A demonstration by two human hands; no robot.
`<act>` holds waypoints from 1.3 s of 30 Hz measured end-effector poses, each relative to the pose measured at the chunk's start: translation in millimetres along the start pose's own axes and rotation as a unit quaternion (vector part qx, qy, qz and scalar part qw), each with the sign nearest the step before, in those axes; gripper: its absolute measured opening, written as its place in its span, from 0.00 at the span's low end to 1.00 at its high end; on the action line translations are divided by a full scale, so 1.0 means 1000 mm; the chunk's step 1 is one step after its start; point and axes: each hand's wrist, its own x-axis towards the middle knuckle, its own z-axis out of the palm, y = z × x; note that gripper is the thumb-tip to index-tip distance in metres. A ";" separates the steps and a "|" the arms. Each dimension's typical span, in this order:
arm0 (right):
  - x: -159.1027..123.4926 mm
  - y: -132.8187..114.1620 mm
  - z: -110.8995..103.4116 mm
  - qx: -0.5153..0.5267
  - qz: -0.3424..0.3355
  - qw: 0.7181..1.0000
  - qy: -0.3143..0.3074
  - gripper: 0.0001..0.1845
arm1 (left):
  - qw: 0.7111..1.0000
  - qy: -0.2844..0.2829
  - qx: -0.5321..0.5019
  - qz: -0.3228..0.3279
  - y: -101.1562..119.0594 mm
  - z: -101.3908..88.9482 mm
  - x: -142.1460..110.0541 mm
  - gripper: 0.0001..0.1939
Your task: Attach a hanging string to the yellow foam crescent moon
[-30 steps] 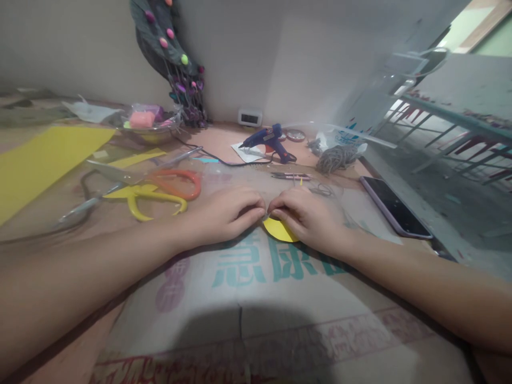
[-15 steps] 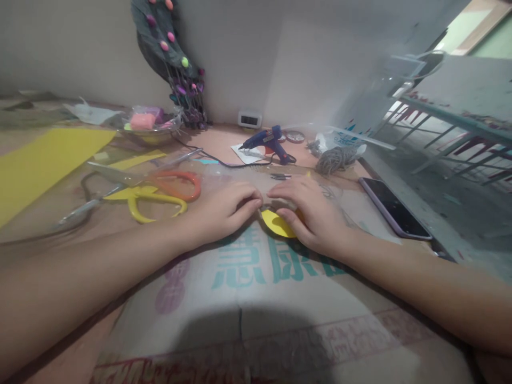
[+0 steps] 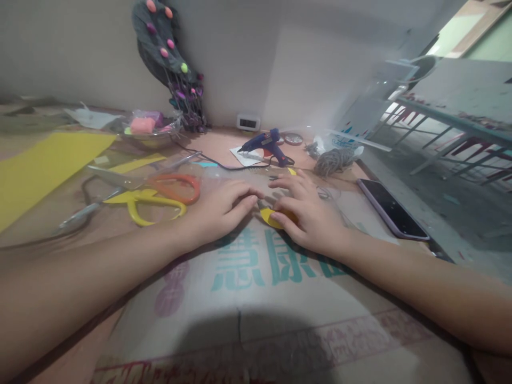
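Observation:
My right hand [image 3: 302,208] pinches a small curved yellow piece [image 3: 270,217] between thumb and fingers, low over the printed sheet. Its material, paper or felt, is unclear, and the fingers cover much of it. Just left of it, my left hand [image 3: 234,205] has thumb and forefinger close together at the piece's left end. A thin dark grey bit shows by those fingertips, too small to name. Beyond the hands lies a small metal tool [image 3: 274,178], partly covered by the right fingers. A yellow scrap [image 3: 292,171] shows above them.
Orange-handled scissors [image 3: 176,188] and yellow-handled scissors [image 3: 156,208] lie left. Behind are a blue glue gun [image 3: 262,143], a small digital clock [image 3: 248,122] and grey yarn [image 3: 334,161]. A phone [image 3: 394,209] rests near the right table edge; yellow sheet [image 3: 52,165] far left.
My right thumb and forefinger have closed further over the yellow piece, so less of it shows. The left thumb and forefinger have shifted slightly, with a small gap between them.

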 end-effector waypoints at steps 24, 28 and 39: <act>-0.001 0.002 0.003 0.025 -0.005 1.000 0.017 0.09 | 1.000 0.011 0.008 0.018 -0.001 0.002 0.000 0.09; -0.001 0.002 0.002 0.027 -0.001 1.000 0.012 0.09 | 0.999 0.005 0.014 0.028 -0.004 0.001 0.001 0.09; 0.000 0.001 0.002 0.039 0.001 0.999 0.012 0.10 | 1.000 0.007 0.017 0.021 -0.006 0.002 0.001 0.11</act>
